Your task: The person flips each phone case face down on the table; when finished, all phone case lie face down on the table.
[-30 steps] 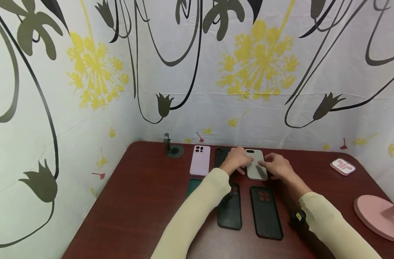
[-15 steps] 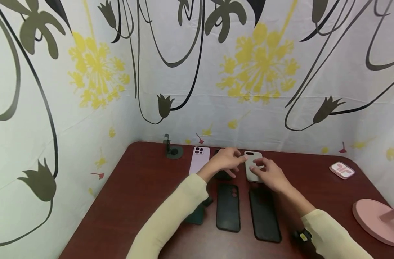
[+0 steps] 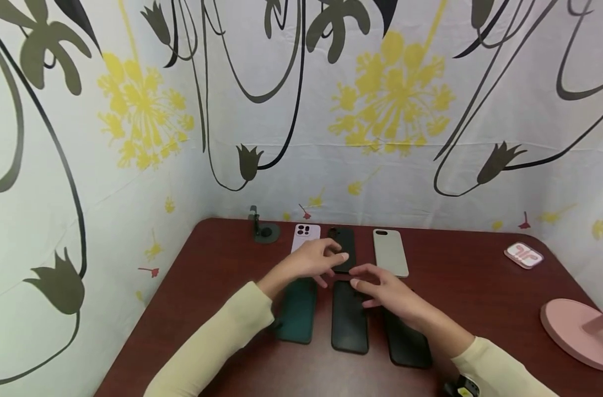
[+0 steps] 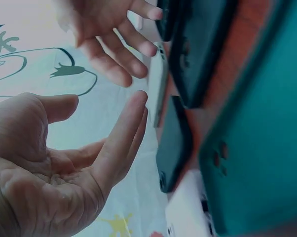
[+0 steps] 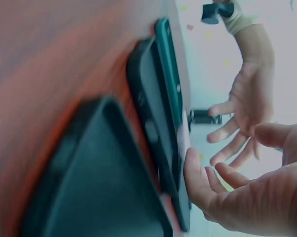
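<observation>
Phone cases lie in two rows on the table. Behind are a lilac one [image 3: 306, 234], a dark one [image 3: 348, 240] and a pale grey one [image 3: 392, 251]; in front, a teal one [image 3: 297, 320] and two black ones, middle [image 3: 348, 331] and right [image 3: 408, 347]. My left hand [image 3: 308, 259] hovers over the gap between the lilac and teal cases, fingers loosely bent, holding nothing. My right hand [image 3: 393, 295] hangs above the black cases, also holding nothing. Its fingers partly cover their upper ends. Both wrist views show bare palms, apart from the cases.
A small dark stand [image 3: 265, 231] is at the back left corner of the table [image 3: 202, 309]. Toward the right edge lie a pink-and-white coaster-like piece [image 3: 523, 255] and a round pink base [image 3: 579, 333]. Patterned fabric [image 3: 291, 127] hangs behind and at the sides.
Both hands have left the pale grey case and moved left and nearer. The left hand now hovers by the lilac and teal cases, the right over the black ones. The pale case stays put.
</observation>
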Available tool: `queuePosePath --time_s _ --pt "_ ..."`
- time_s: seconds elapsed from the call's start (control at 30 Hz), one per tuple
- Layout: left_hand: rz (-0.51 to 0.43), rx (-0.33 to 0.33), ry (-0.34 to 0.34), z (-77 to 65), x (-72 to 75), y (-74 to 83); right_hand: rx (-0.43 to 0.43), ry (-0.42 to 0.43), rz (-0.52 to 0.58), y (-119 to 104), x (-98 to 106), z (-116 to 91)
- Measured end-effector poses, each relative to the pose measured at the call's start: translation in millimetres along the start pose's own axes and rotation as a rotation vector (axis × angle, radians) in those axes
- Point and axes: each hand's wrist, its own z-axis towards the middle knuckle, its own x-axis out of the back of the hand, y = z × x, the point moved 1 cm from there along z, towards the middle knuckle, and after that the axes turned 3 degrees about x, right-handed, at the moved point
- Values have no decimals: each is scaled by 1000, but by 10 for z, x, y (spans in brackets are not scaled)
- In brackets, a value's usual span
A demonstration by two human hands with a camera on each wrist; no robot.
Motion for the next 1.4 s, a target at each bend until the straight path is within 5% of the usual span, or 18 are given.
queuePosePath --time_s 0.2,0.37,0.73,1.0,1.4 --pt "134 -40 37 -263 119 -261 12 -119 16 -64 -180 -42" --pt "140 -9 79 -527 259 -434 20 -186 5 -104 -315 -70" --pt "-187 122 130 -930 312 -762 -51 -245 152 -106 -633 -69" --pt "-270 157 42 -1039 265 -870 -60 -224 224 -134 -757 -43" --pt "-418 163 -43 -1022 200 -945 -99 -201 270 -105 -928 -48"
